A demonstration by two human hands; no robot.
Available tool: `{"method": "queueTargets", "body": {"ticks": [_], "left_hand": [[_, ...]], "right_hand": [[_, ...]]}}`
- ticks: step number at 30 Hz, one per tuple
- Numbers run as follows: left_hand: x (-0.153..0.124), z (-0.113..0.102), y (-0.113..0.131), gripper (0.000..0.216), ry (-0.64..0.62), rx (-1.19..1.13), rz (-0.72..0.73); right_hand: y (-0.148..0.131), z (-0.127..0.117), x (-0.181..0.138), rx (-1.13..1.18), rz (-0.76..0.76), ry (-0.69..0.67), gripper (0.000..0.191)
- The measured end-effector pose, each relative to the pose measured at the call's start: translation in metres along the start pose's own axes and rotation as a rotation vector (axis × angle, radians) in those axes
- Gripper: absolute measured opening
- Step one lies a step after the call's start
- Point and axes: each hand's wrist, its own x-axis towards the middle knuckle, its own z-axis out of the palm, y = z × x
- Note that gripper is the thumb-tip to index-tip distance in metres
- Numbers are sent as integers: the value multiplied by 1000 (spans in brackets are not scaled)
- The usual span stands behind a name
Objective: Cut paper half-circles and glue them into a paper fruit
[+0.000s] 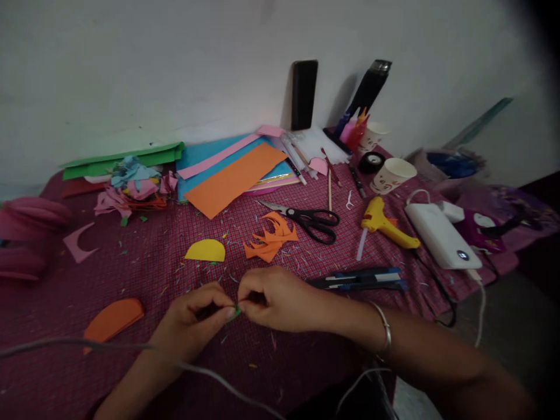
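Observation:
A small green piece of paper (237, 312) is pinched between my two hands, mostly hidden by the fingers. My left hand (192, 315) holds it with thumb and forefinger from the left. From the right, my right hand (273, 297) grips its other side, the fingertips almost meeting those of the left. Just beyond the hands lie a yellow paper half-circle (205, 251) and orange paper scraps (271, 238). An orange stack of paper half-circles (114, 319) rests left of my left hand.
Black scissors (310, 219) lie beyond my right hand, with utility knives (359, 279) beside its wrist. A yellow glue gun (385, 224), paper cup (394, 175) and white power bank (441, 233) are at right. Coloured sheets (236, 181) lie at the back. A cable (210, 373) crosses my left forearm.

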Motion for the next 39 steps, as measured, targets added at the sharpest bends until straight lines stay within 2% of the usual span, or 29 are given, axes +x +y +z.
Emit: {"method": "queueTargets", "body": {"ticks": [3, 6, 8, 9, 12, 16, 21, 23, 25, 28, 31, 33, 35, 37, 39], "left_hand": [[1, 3, -4, 18, -50, -135, -178], [1, 6, -4, 21, 40, -344, -325], [1, 6, -3, 21, 122, -422, -343], [0, 6, -2, 21, 148, -440, -341], [-1, 5, -3, 20, 173, -467, -324], [-2, 5, -6, 21, 216, -481, -300], [1, 4, -5, 19, 237, -518, -261], [2, 4, -4, 16, 261, -550, -239], [1, 4, -2, 15, 292, -587, -223], [0, 4, 1, 13, 317, -643, -191], [-3, 2, 4, 11, 343, -686, -157], [-4, 0, 7, 11, 372, -714, -146], [-6, -3, 10, 11, 404, -726, -139], [-9, -6, 13, 13, 443, -714, -135], [-11, -9, 16, 17, 470, -700, -133]], "right_hand": [[0, -8, 0, -21, 23, 14, 8], [7, -36, -3, -153, 98, 142, 17], [19, -62, -8, -404, 192, 254, 23], [27, -76, -11, -576, 262, 228, 26], [53, -104, -22, -713, 341, 153, 28], [76, -111, -35, -815, 397, 77, 38], [87, -108, -29, -866, 407, 54, 48], [91, -112, -25, -809, 416, 83, 50], [90, -119, -22, -763, 441, 141, 43], [74, -122, -24, -615, 460, 284, 34], [41, -109, -33, -9, 364, 414, 48], [18, -90, -41, 237, 358, 339, 57], [3, -67, -49, 421, 343, 204, 63], [-3, -44, -56, 561, 342, 109, 67], [-1, -24, -59, 600, 301, 5, 78]]}}
